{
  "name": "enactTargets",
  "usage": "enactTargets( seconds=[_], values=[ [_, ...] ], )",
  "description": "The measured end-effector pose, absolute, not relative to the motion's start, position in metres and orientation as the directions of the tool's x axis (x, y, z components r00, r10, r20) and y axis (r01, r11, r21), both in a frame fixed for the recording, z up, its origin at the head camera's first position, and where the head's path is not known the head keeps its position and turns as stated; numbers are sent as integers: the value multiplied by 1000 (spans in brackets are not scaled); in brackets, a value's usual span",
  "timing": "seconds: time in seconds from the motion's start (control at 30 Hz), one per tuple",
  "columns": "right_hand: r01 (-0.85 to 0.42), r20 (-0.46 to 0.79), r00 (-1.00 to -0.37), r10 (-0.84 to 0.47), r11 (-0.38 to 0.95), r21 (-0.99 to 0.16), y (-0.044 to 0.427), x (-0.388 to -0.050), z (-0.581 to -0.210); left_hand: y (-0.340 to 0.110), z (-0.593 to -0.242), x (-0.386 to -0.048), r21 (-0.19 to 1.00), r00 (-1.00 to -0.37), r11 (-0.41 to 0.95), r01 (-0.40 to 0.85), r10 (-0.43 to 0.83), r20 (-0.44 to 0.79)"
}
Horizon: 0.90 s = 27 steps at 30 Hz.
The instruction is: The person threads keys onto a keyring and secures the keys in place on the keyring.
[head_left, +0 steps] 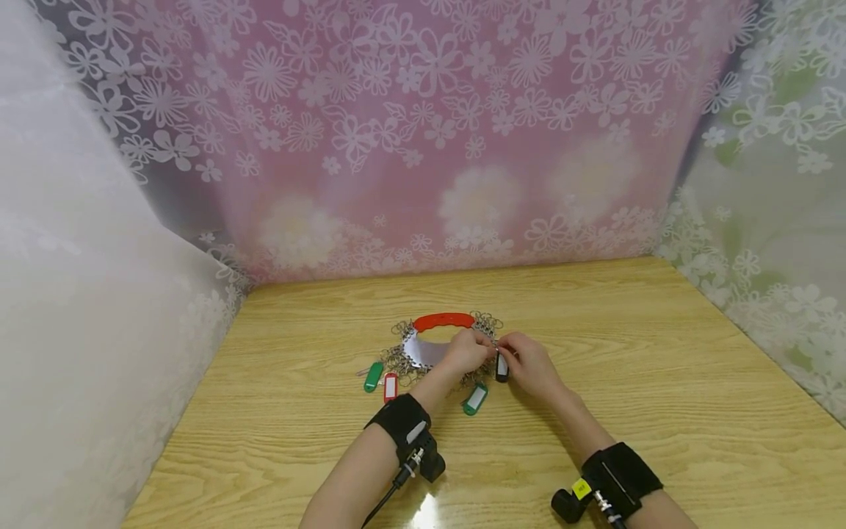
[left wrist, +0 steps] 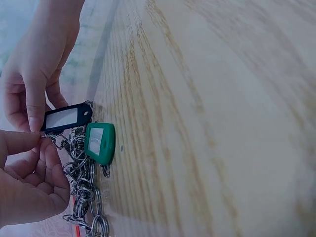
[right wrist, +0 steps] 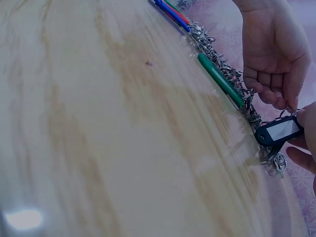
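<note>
On the table lies a large metal key ring plate (head_left: 423, 354) with a red handle (head_left: 444, 320), its rim crowded with small metal split rings (left wrist: 81, 185). My left hand (head_left: 468, 351) reaches over its right side, thumb and forefinger pinching a small split ring (right wrist: 285, 113). Close beside it, my right hand (head_left: 532, 366) pinches one end of a black key tag (head_left: 502, 366) with a white label. The fingertips of both hands nearly meet there. A green key tag (head_left: 475, 399) lies just below the rings, near the black one. The fingers hide part of the pinched ring.
Left of my left forearm lie another green key tag (head_left: 373, 376) and a red key tag (head_left: 391, 386). A blue tag (right wrist: 170, 15) shows in the right wrist view. Flowered curtains (head_left: 449, 147) hang behind and beside the wooden table (head_left: 297, 455).
</note>
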State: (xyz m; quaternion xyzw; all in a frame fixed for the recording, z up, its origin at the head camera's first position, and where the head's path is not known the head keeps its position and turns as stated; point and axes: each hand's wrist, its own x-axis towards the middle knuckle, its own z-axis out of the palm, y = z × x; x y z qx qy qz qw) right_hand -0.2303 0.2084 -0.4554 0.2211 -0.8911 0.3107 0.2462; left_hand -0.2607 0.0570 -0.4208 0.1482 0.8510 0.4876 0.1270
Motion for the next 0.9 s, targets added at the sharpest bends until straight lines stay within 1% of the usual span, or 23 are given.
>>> enactTargets(
  seconds=[0.13,0.2,0.27,0.47,0.57,0.7,0.9],
  values=[
    [-595,628,-723,-286,720,-358,208,-230,-456,57,-422,-260,870,-920,472,145,388,-57],
    [-597,629,-721,-289,721,-353,207,-229,-456,56,-422,-260,864,-917,477,160,396,-49],
    [-576,611,-746,-267,719,-389,207,-228,-456,56,-422,-259,855,-915,488,178,402,-39],
    [-434,483,-863,-149,709,-557,208,-227,-454,55,-422,-257,785,-883,549,287,470,-6],
    [-386,424,-896,-131,702,-598,208,-227,-451,56,-422,-256,738,-876,589,331,483,7],
    [-350,383,-916,-116,698,-625,206,-227,-448,59,-421,-255,717,-886,618,323,464,-1],
    [-356,393,-912,-116,699,-620,207,-226,-448,59,-420,-253,779,-899,576,249,437,-36]
  ],
)
